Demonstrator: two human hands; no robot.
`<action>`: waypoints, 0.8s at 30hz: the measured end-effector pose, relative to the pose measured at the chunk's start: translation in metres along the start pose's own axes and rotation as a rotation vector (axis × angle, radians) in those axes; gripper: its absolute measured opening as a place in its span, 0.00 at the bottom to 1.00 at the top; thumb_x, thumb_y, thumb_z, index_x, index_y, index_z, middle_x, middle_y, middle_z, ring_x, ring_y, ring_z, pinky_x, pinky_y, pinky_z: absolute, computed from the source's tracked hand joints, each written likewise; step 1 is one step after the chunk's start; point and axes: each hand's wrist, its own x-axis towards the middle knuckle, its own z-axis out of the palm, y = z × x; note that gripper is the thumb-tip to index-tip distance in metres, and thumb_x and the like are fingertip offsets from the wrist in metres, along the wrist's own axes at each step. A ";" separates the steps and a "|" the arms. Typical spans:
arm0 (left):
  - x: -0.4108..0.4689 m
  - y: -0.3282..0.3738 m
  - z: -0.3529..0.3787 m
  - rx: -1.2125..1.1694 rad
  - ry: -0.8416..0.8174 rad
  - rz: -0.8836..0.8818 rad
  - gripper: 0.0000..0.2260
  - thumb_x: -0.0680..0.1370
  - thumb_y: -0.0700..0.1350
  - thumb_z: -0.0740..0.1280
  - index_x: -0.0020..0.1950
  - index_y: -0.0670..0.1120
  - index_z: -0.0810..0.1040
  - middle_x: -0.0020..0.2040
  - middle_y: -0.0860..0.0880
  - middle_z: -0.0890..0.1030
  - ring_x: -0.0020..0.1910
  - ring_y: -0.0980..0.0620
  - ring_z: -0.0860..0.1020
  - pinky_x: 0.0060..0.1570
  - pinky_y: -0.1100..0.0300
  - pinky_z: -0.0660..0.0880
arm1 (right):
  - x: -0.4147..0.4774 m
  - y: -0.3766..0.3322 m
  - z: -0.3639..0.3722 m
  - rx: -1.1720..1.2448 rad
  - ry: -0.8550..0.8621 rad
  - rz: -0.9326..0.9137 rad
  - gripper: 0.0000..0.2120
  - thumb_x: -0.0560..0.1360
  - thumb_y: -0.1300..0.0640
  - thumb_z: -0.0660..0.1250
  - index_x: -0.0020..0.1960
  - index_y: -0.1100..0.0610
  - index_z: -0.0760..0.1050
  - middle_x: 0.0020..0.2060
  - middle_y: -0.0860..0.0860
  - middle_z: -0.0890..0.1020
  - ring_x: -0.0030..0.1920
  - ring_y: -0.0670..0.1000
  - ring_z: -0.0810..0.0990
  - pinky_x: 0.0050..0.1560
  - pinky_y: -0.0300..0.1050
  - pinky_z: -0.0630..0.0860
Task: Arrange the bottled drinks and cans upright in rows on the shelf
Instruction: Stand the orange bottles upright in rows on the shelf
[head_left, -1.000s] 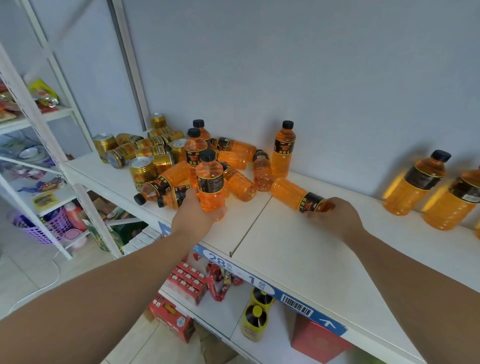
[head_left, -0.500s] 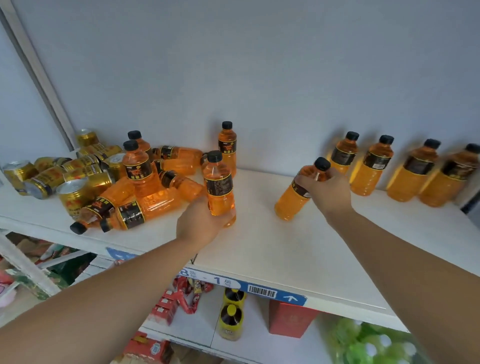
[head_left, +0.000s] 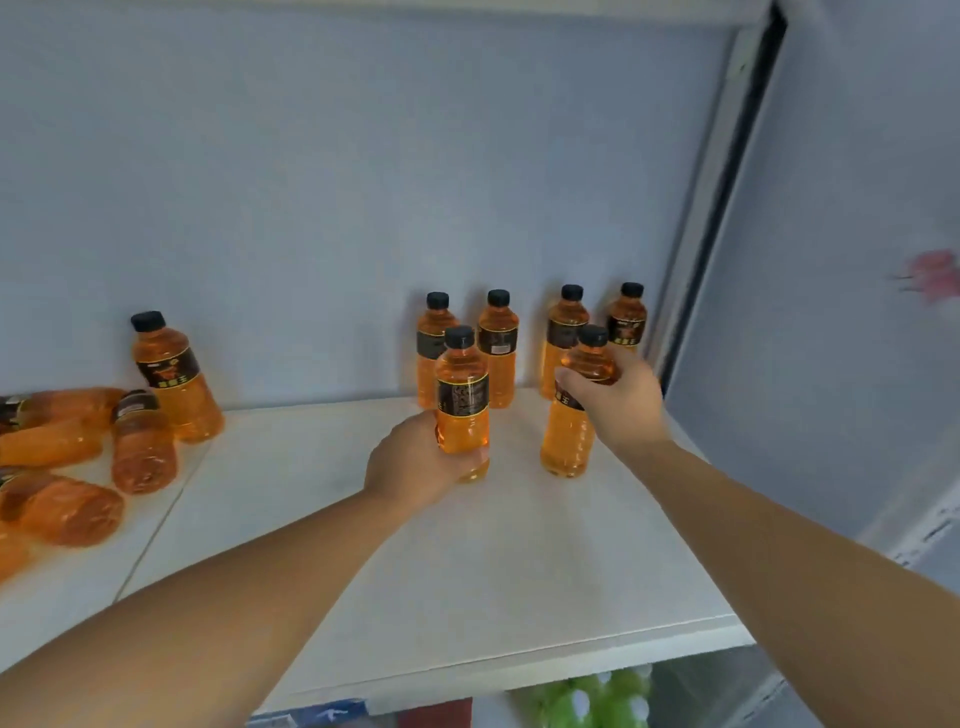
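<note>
The left hand (head_left: 415, 462) is gripping the lower body of an upright clear plastic orange-drink bottle (head_left: 462, 400). The right hand (head_left: 618, 400) is gripping a second identical bottle (head_left: 569, 439) at its shoulder. Both are standing, axes vertical, just before the four-bottle row (head_left: 498, 358) lining the white shelf (head_left: 467, 571) at its back-right edge.

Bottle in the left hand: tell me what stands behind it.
Two upright back-row bottles against the wall; the held bottle covers part of the left one's label and body.
</note>
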 end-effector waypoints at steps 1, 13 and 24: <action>0.008 0.012 0.013 -0.001 -0.018 0.014 0.27 0.66 0.71 0.71 0.57 0.56 0.79 0.52 0.56 0.84 0.51 0.51 0.82 0.51 0.50 0.79 | 0.009 0.008 -0.011 -0.020 0.010 -0.007 0.08 0.71 0.47 0.77 0.47 0.45 0.80 0.39 0.37 0.84 0.42 0.35 0.81 0.39 0.35 0.74; 0.077 0.086 0.127 -0.091 -0.089 0.087 0.22 0.68 0.65 0.75 0.56 0.57 0.77 0.55 0.53 0.84 0.52 0.50 0.82 0.51 0.54 0.78 | 0.077 0.083 -0.054 -0.084 0.064 -0.054 0.12 0.70 0.45 0.76 0.50 0.46 0.80 0.46 0.46 0.80 0.49 0.48 0.81 0.53 0.54 0.80; 0.104 0.083 0.147 -0.042 -0.105 0.108 0.28 0.70 0.64 0.74 0.66 0.56 0.73 0.60 0.53 0.82 0.57 0.50 0.81 0.49 0.60 0.72 | 0.098 0.103 -0.054 -0.176 0.004 -0.124 0.23 0.73 0.41 0.73 0.65 0.46 0.74 0.55 0.48 0.77 0.54 0.46 0.77 0.55 0.41 0.75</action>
